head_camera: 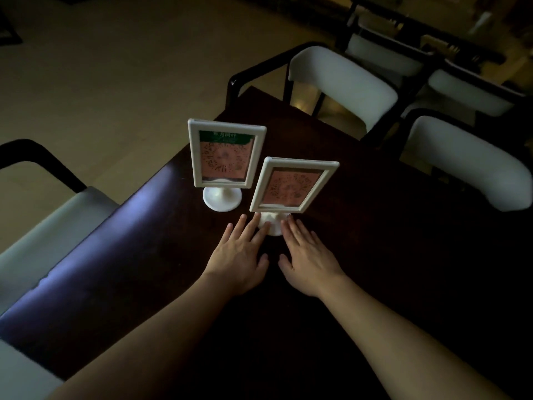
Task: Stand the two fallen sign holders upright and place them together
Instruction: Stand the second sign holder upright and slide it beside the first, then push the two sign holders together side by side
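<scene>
Two white sign holders stand upright on the dark wooden table (375, 255). The far sign holder (225, 157) has a green strip above a pink card and rests on a round white base. The near sign holder (291, 186) stands just to its right and closer to me, its frame leaning slightly right. My left hand (239, 255) lies flat with fingers spread, fingertips touching the left of the near holder's base. My right hand (308, 258) lies flat too, fingertips at the right of that base. Neither hand grips anything.
White-cushioned chairs with dark frames (346, 82) stand along the table's far and right sides. Another pale chair seat (52, 226) sits at the left. A glare streak runs along the table's left edge (121, 235). The beige floor lies beyond.
</scene>
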The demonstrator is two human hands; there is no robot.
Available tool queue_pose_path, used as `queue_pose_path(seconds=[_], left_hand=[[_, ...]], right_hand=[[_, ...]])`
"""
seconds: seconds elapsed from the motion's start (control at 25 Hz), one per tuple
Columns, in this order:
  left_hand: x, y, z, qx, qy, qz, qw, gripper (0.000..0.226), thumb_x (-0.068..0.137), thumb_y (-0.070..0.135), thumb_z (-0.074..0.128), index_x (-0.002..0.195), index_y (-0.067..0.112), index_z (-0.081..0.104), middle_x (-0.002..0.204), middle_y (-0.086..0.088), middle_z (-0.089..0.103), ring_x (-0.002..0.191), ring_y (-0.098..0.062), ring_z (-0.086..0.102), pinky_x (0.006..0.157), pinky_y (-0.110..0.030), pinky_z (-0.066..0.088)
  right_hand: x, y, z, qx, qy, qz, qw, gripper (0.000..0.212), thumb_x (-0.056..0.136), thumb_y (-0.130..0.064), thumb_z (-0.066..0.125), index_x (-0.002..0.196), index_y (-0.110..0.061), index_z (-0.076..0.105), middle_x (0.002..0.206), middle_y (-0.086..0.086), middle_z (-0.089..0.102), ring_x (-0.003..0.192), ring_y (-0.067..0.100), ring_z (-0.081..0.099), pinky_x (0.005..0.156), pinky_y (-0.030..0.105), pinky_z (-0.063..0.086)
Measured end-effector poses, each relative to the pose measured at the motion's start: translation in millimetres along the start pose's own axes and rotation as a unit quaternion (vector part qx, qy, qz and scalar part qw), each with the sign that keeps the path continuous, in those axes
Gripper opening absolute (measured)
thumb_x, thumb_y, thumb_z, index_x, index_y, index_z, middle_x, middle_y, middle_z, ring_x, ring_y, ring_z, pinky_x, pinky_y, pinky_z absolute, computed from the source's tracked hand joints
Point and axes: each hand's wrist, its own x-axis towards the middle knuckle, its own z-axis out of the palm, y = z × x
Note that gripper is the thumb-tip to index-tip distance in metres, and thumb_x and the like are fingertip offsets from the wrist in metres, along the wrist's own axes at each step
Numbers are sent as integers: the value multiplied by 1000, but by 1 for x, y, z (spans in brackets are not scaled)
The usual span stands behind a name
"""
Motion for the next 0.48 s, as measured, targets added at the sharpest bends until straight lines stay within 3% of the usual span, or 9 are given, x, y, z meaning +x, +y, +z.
queue_pose_path(seconds=[0.12, 0.24, 0.36, 0.48], left_hand=[[-11, -21, -23, -12, 3, 34, 999, 72, 91, 45, 42, 155, 26, 17, 163, -2, 15, 149, -25, 5, 120, -44, 6], [-28, -34, -56, -28, 12, 36, 999, 66, 90, 46, 48, 150, 26, 30, 155, -1, 35, 145, -22, 23, 118, -41, 21], [-49, -35, -99, -28, 44, 36, 998, 59, 89, 43, 56, 143, 24, 42, 141, -1, 50, 130, -22, 45, 103, -38, 42], [-63, -27, -146, -23, 88, 46, 995, 57, 86, 35, 66, 138, 19, 48, 131, -6, 56, 118, -27, 52, 91, -41, 48]], right_hand=[[-13, -8, -13, 25, 17, 22, 999, 74, 98, -42, 39, 157, -19, -1, 166, 0, -8, 151, 18, -6, 122, 41, 9], [-32, -18, -33, 49, 52, 22, 997, 64, 96, -41, 47, 153, -21, 26, 165, 3, 13, 150, 22, 12, 117, 42, 24], [-55, -23, -63, 48, 105, 8, 993, 54, 94, -38, 54, 144, -21, 43, 157, 4, 34, 141, 24, 33, 107, 42, 38], [-71, -26, -96, 45, 148, -21, 988, 51, 92, -34, 61, 139, -18, 50, 148, 2, 44, 131, 25, 44, 100, 43, 45]])
